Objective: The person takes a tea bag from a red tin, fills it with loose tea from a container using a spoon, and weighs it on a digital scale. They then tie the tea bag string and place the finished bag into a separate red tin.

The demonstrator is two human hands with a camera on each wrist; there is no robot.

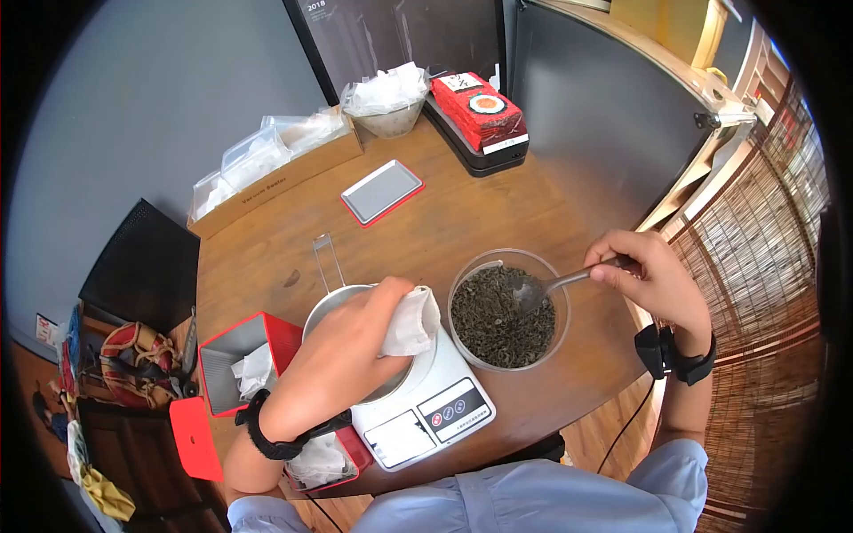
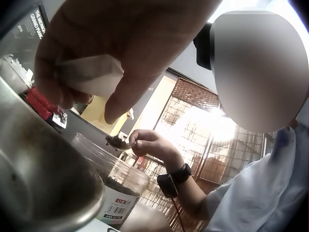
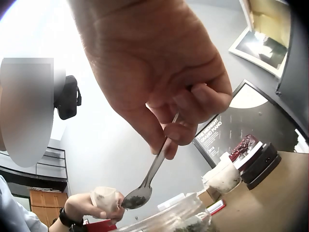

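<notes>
My left hand [image 1: 342, 348] holds a small white pouch [image 1: 411, 322], its mouth facing the tub, above a metal pan [image 1: 313, 322] with a wire-like handle. The pan sits on a white scale [image 1: 455, 410]. In my right hand [image 1: 653, 271] is a metal spoon [image 1: 569, 279], pinched by its handle. Dark dried leaves lie in the spoon's bowl, as the right wrist view shows. Beneath the spoon stands a clear plastic tub [image 1: 569, 313], partly filled with dark dried leaves [image 1: 498, 324]. The left wrist view shows the loaded spoon above the tub's rim.
Left of the pan are an open red box [image 1: 213, 377] with white pouches inside, a red lid [image 1: 194, 440] and another red container [image 1: 366, 455]. Behind lie a grey-and-red tray [image 1: 382, 191], a cardboard box [image 1: 284, 182], a bowl of white pouches [image 1: 391, 123] and a red package [image 1: 480, 111].
</notes>
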